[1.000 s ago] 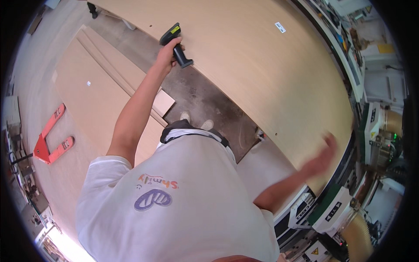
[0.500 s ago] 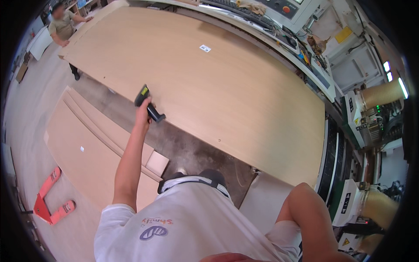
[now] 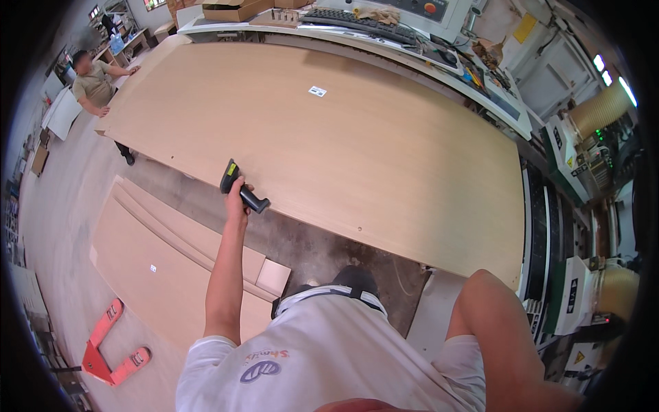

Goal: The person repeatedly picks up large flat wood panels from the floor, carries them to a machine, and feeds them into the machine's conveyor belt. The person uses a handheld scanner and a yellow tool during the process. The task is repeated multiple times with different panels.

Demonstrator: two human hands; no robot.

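My left hand point(image 3: 235, 200) is wrapped round the grip of a black handheld barcode scanner point(image 3: 253, 200) with a yellow patch on its head. The scanner is over the near edge of a long, light wood-coloured board point(image 3: 329, 151). A small white label point(image 3: 317, 90) lies on the board towards its far side. My right arm point(image 3: 489, 316) is bent, its elbow near the board's near right corner, and the right hand itself is outside the picture.
Another person point(image 3: 95, 86) rests both hands on the board's far left end. More boards point(image 3: 158, 240) lie low at left, beside a red pallet truck point(image 3: 103, 347). Behind the long board runs a bench with a keyboard point(image 3: 360, 24); machinery point(image 3: 583, 151) stands at right.
The view has tilted up and turned, so the scene sits lower and more of the far bench shows. My left hand still holds the scanner over the board's near edge.
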